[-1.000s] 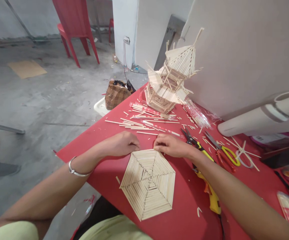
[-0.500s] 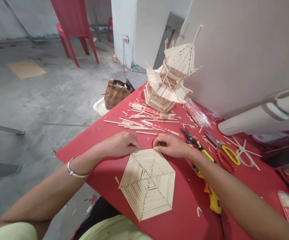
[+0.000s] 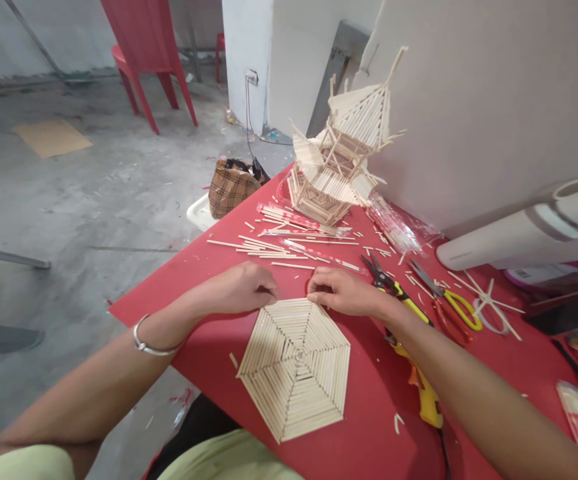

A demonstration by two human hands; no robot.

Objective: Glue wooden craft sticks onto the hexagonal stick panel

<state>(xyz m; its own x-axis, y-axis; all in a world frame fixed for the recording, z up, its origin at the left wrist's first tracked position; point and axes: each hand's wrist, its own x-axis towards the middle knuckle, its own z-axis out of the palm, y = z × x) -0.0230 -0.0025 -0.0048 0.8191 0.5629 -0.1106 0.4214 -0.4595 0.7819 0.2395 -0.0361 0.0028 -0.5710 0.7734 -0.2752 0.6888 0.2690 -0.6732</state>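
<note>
A hexagonal panel of pale wooden sticks (image 3: pixel 313 393), laid in rings around a centre, rests flat on the red table (image 3: pixel 369 440). At its far left corner is my left hand (image 3: pixel 243 288), fingers curled and tips pinched at one end of the outermost stick (image 3: pixel 289 302). My right hand (image 3: pixel 341 290) is closed the same way at the stick's other end, by the far right corner. Fingers partly hide both ends. Beyond my hands lie several loose sticks (image 3: pixel 263 247), some in red-and-clear wrappers (image 3: pixel 321 255).
A tiered stick pagoda model (image 3: pixel 339 180) stands at the back. To the right are a yellow-black glue gun (image 3: pixel 429 400), partly under my right forearm, black-jawed cutters (image 3: pixel 381 273), red-and-yellow-handled pliers (image 3: pixel 451 313) and a white cylinder (image 3: pixel 509 237). A plaid bag (image 3: pixel 233 190) sits beyond the left edge.
Hardly anything differs. My right fingertips have shifted very slightly to the right; my left hand and the panel stay in place.
</note>
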